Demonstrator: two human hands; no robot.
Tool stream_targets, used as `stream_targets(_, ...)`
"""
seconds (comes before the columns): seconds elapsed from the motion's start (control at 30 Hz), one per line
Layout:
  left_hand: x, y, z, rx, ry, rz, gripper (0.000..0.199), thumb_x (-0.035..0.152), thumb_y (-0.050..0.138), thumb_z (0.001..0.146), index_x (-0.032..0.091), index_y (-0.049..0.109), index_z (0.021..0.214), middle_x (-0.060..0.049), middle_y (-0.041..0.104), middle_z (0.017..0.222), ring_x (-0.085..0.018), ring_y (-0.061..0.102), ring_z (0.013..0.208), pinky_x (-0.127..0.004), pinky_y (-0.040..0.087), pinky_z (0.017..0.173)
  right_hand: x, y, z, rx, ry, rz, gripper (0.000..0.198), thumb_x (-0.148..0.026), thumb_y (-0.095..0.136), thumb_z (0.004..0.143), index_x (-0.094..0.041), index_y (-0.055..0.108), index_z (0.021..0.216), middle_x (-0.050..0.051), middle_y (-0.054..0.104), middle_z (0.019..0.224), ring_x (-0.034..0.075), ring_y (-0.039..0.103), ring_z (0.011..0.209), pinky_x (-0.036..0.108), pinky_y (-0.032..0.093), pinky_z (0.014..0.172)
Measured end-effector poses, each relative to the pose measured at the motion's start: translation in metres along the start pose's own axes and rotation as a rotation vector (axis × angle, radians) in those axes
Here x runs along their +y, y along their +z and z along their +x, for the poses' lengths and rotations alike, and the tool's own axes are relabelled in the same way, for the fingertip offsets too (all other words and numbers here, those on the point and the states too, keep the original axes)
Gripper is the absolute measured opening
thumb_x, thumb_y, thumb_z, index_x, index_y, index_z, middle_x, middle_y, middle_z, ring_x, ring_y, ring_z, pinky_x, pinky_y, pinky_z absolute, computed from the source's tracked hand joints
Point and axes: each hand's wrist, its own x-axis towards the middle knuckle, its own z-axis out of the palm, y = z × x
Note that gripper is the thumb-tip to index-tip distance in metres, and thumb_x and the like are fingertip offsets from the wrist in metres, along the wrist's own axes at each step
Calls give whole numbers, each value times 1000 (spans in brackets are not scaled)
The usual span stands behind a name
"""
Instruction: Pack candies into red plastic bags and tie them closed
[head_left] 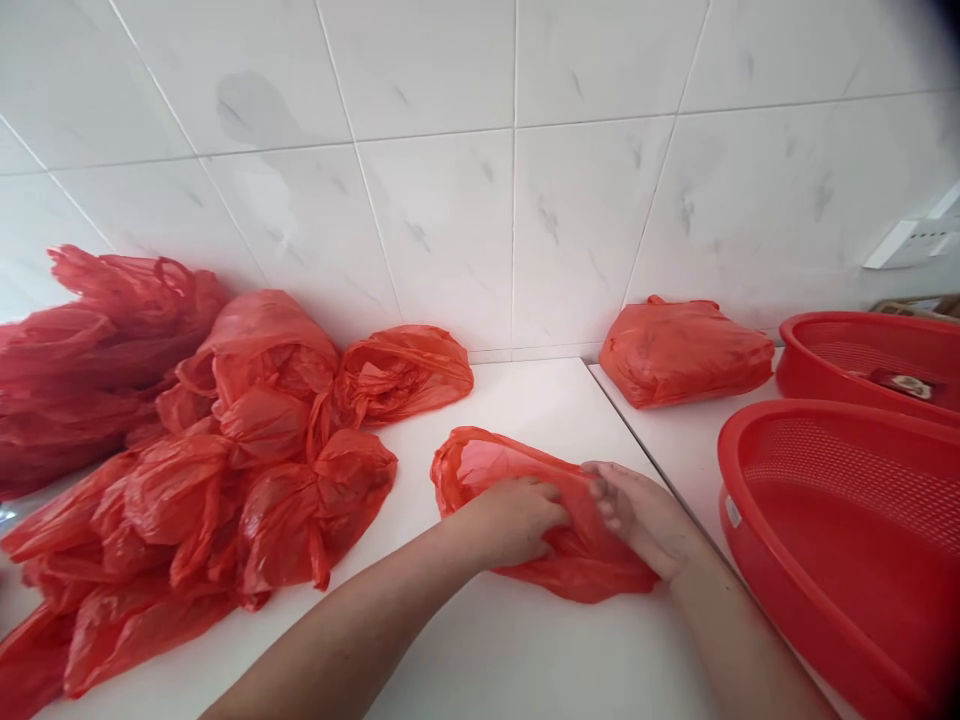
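A red plastic bag (525,575) lies on the white tabletop in front of me, its mouth gaping toward the left and pale pink film showing inside. My left hand (517,515) rests on the bag's near side, fingers curled into the thin plastic. At the bag's right end, my right hand (634,510) has its fingers bent around the film, the palm turned inward. Whatever the bag contains is mostly hidden by the plastic and my hands.
Several knotted red bags (180,490) are heaped on the left, beside a loosely opened one (409,375) near the tiled wall (442,230). A filled red bag (686,350) sits back right. Two red plastic baskets (772,540) stand at the right, past a table seam.
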Motion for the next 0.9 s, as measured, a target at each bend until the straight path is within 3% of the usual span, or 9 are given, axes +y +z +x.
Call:
stream_targets(0.07,-1,0,-4,17,12,1,12,17,61,78,23,66,86,0,68,94,-19,65,85,-26,53,66,-3,-2,0,0,3,102,18,-31,67,79,-18,64,90,-2,51,69,6,41,51,14,34,39)
stream_targets(0.17,0,-6,-22,171,14,0,25,12,42,88,22,63,96,-3,66,107,-18,63,96,-28,52,80,-9,-4,-5,-78,-55,233,14,-32,65,81,-21,64,88,-4,43,66,5,31,46,13,29,36)
stream_targets(0.3,-8,0,-58,657,-5,171,27,6,45,85,22,59,101,-9,59,121,-23,52,116,-40,44,100,-11,2,-15,-171,-136,283,15,-37,63,82,-23,63,85,-5,38,64,4,23,44,14,24,35)
stream_targets(0.37,-18,10,-74,881,-105,271,34,9,55,81,24,54,111,-12,47,133,-29,42,127,-50,38,105,-9,8,-19,-201,-146,221,16,-39,60,83,-24,62,84,-5,38,64,5,23,43,16,24,36)
stream_targets(0.4,-24,16,-81,933,-194,257,42,12,60,80,25,50,119,-13,40,140,-31,36,132,-54,35,106,-8,11,-21,-212,-151,171,17,-41,58,84,-24,62,83,-4,39,64,5,24,43,17,24,37)
stream_targets(0.5,-38,28,-92,954,-521,-107,67,27,64,80,26,29,137,-16,21,150,-33,24,139,-57,31,108,-5,22,-24,-206,-162,-60,24,-46,53,86,-23,59,81,-3,43,63,7,30,46,19,26,41)
stream_targets(0.6,-45,32,-93,875,-742,-605,76,35,62,81,26,17,142,-16,27,149,-30,30,138,-54,33,108,0,32,-23,-93,-184,-413,27,-48,53,84,-22,58,78,-3,45,62,10,37,50,21,31,46)
stream_targets(0.73,-51,32,-91,803,-765,-872,73,37,61,81,26,21,141,-14,38,143,-27,45,129,-50,37,107,13,43,-22,0,-385,-873,21,-41,53,83,-22,60,78,0,57,71,15,50,61,27,41,55)
stream_targets(0.9,-53,34,-93,842,-736,-773,69,42,63,79,23,31,137,-13,39,142,-30,41,130,-52,32,110,17,51,-32,-6,-684,-1054,13,-26,50,87,-23,62,86,2,64,82,16,56,71,28,44,62)
